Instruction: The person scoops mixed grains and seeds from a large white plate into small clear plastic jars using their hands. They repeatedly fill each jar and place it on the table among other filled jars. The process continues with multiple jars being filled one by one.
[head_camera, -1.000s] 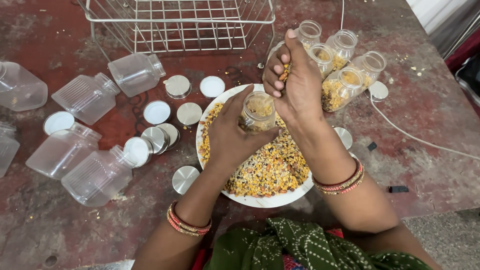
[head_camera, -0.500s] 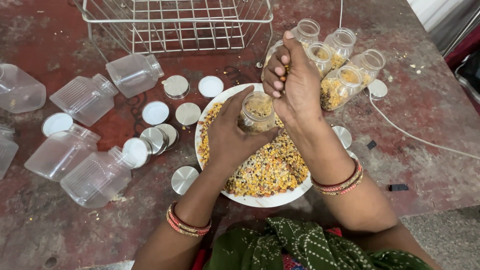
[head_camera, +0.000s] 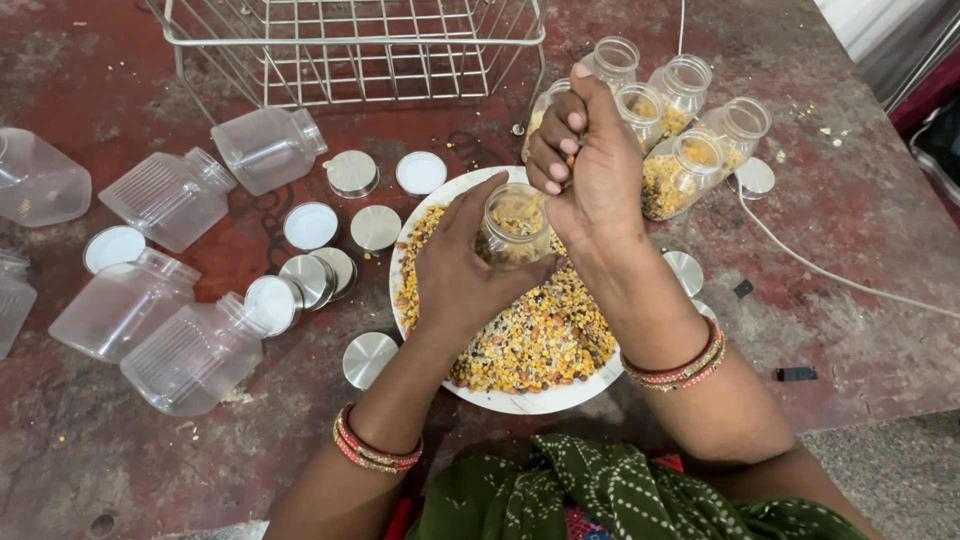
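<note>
Left hand (head_camera: 455, 270) curled in a sideways grip; right hand (head_camera: 592, 165) raised, fingers (head_camera: 548, 160) bunched downward.

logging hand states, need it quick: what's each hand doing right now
Left hand: closed around a small clear jar, held over the white plate.
Right hand: fingers bunched shut on a pinch of mixed grains above the jar's mouth.

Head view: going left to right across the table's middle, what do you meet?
Empty plastic jars → loose round lids → left hand gripping a small jar → right hand → filled jars → white cable.
</note>
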